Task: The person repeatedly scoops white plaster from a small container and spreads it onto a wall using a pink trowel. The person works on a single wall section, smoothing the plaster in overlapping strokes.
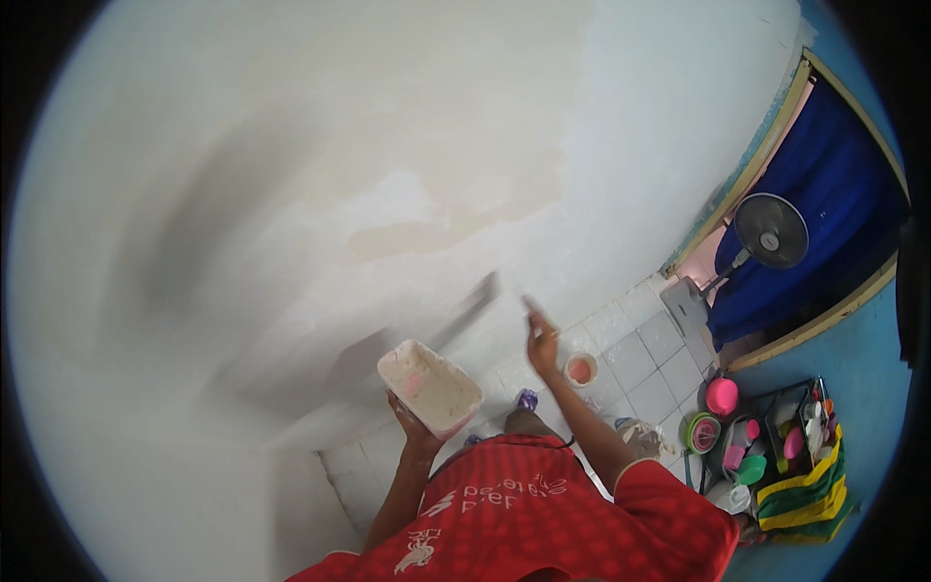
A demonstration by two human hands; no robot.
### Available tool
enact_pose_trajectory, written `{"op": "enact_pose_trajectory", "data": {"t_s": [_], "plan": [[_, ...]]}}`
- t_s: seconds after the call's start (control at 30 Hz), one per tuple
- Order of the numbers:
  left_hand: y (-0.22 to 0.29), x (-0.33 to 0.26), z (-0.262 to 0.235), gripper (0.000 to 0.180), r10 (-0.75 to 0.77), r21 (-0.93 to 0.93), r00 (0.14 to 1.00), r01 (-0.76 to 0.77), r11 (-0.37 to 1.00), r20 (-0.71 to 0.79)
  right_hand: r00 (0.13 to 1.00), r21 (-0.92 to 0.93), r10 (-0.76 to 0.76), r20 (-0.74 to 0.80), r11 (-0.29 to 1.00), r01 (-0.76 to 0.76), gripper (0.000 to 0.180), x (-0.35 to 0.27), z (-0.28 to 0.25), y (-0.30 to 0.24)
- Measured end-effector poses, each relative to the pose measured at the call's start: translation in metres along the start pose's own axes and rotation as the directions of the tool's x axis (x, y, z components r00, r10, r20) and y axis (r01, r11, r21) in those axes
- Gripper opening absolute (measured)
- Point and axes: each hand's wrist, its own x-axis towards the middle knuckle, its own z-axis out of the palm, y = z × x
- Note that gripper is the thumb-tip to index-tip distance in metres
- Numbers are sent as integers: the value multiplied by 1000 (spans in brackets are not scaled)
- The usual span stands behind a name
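My left hand (412,424) grips from below a white rectangular tub (432,386) with pinkish-white paste in it, held near the wall. My right hand (542,343) is raised beside it and closed on a thin tool handle (529,306) that points up at the white wall (291,194). A blurred grey streak (473,306) lies on the wall just left of that hand; whether it is the tool's blade or its shadow I cannot tell. The wall carries uneven cream and white patches (456,209). My red shirt (524,514) fills the bottom.
A small round bucket with pink contents (580,370) sits on the white tiled floor (640,369). A standing fan (771,231) is in front of a blue curtain (834,204) in a doorway. Colourful plastic containers fill a rack (786,441) at right.
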Motion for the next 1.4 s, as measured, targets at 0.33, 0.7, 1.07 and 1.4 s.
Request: {"op": "enact_pose_trajectory", "data": {"t_s": [0.33,0.7,1.07,1.4], "plan": [[5,-5,10,68,-82,-260,993,58,964,-83,758,-198,-313,-572,950,243,36,188,-43,-80],[4,-7,-9,81,46,93,999,-47,995,19,934,434,58,352,874,-218,33,16,42,-45],[-13,-8,-30,80,-164,-276,985,141,951,-60,875,43,-289,-387,943,330,51,154,-32,-90],[-5,-5,-20,81,-118,-138,990,107,985,-74,953,-29,-277,120,959,283,53,25,26,-6]]}}
